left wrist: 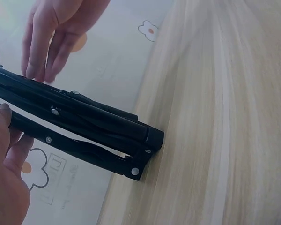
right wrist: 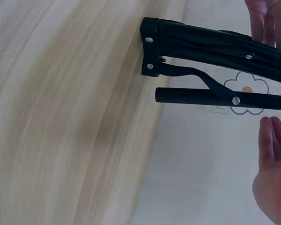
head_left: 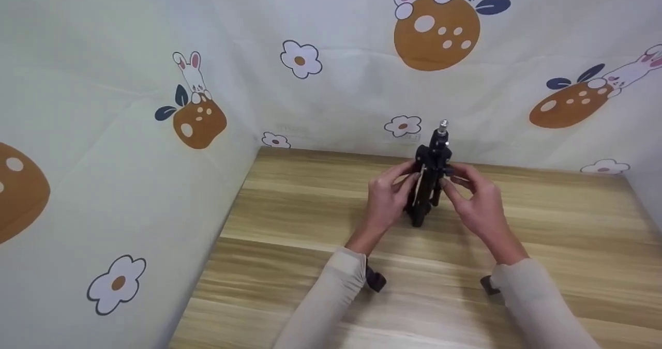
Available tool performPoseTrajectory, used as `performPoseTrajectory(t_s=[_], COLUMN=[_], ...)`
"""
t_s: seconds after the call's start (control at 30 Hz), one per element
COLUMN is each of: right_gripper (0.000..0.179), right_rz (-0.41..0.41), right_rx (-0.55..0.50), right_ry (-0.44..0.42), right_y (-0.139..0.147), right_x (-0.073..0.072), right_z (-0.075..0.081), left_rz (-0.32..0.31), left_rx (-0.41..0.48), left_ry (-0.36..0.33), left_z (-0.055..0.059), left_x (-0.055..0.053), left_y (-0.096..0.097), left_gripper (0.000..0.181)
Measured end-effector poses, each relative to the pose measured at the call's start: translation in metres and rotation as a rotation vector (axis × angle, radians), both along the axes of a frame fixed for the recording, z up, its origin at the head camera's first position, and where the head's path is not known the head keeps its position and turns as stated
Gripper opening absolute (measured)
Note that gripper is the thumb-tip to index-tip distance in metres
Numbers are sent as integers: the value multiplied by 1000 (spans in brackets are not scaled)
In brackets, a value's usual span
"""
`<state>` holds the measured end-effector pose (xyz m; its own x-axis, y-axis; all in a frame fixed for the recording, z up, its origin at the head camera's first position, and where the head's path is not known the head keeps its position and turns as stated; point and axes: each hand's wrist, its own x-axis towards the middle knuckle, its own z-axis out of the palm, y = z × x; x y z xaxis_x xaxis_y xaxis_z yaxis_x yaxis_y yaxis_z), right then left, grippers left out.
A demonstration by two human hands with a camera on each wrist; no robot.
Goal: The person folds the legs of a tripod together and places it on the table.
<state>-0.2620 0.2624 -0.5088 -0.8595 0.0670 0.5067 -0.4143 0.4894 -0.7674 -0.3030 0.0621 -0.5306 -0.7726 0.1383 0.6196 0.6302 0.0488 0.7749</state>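
Observation:
A black folding light stand with a silver stud on top stands upright on the wooden table, its legs folded close to vertical. My left hand grips its left side, and the left wrist view shows this hand with thumb and fingers at one leg. From the other side my right hand pinches the stand around mid-height. In the right wrist view the right hand's thumb meets the centre tube, while its other fingers are partly cut off by the frame edge.
The wooden table runs up to a pale fabric wall printed with rabbits, oranges and flowers, close behind the stand. Another fabric wall borders the left side. Black wrist pieces show beside the sleeves.

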Motion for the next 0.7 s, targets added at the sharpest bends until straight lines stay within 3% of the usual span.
performPoseTrajectory(t_s=[0.3, 0.7], right_gripper=[26, 22], right_rz=[53, 21], right_rx=[-8, 5], right_ry=[-44, -63], right_y=[1, 1], right_x=[-4, -3], right_z=[-10, -12], left_rz=[-2, 6], left_rx=[-19, -7], left_ry=[-22, 10], left_z=[2, -2], left_x=[2, 3], left_y=[0, 0], left_gripper=[31, 32])
